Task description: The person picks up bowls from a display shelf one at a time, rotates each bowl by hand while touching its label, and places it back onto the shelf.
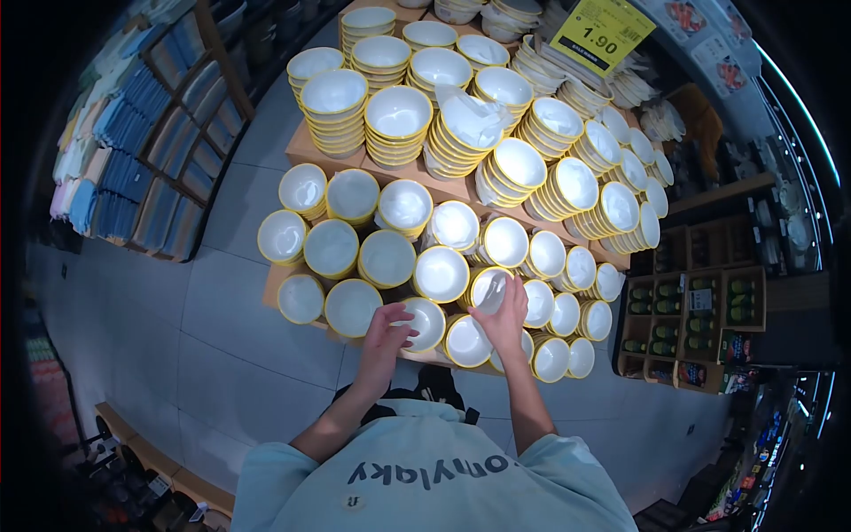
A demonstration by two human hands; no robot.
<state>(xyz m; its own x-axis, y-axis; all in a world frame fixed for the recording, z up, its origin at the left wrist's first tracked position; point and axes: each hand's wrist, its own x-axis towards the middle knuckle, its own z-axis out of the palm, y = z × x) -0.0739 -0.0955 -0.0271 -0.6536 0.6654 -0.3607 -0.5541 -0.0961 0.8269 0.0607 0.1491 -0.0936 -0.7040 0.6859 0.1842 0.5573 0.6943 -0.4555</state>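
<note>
folded towels [124, 182], left rack [241, 97] | yellow 1.90 sign [603, 34] | green items [665, 332], right shelves [754, 324] | grey tiled floor [239, 306]

Left hand [386, 333] and right hand [505, 317] reach forward, apart.

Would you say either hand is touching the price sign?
No, the left hand and right hand are at the nearer bowls, away from the yellow sign.

A stepped wooden display [306, 149] carries stacked yellow-rimmed white bowls [387, 258].
</note>
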